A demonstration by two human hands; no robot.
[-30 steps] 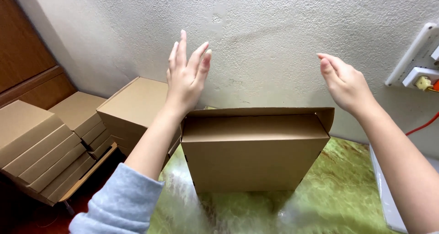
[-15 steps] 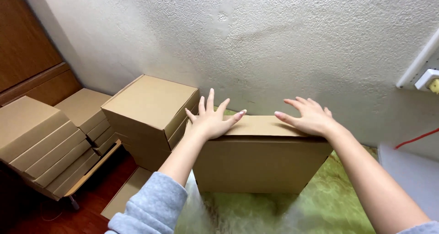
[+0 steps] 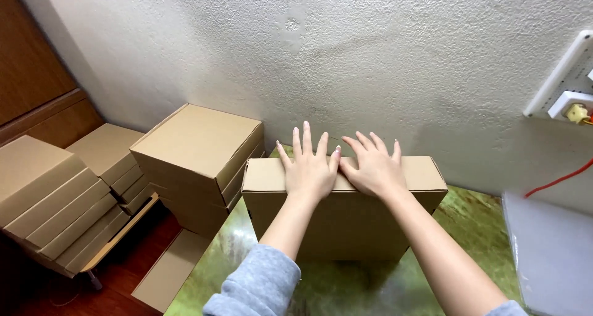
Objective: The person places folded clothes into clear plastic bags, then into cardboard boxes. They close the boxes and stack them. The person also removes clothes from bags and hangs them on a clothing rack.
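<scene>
While your left hand (image 3: 311,170) and right hand (image 3: 372,168) lie flat, fingers spread, grasping nothing, they press the shut brown box (image 3: 343,214) on the green table (image 3: 469,242); plain brown boxes (image 3: 194,162) stack at nine o'clock.

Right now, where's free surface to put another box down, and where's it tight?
Free: green tabletop between the closed cardboard box and the grey sheet at right, plus the strip in front of the box. Tight: left hand and right hand cover the lid; stacked boxes crowd the table's left side.
</scene>
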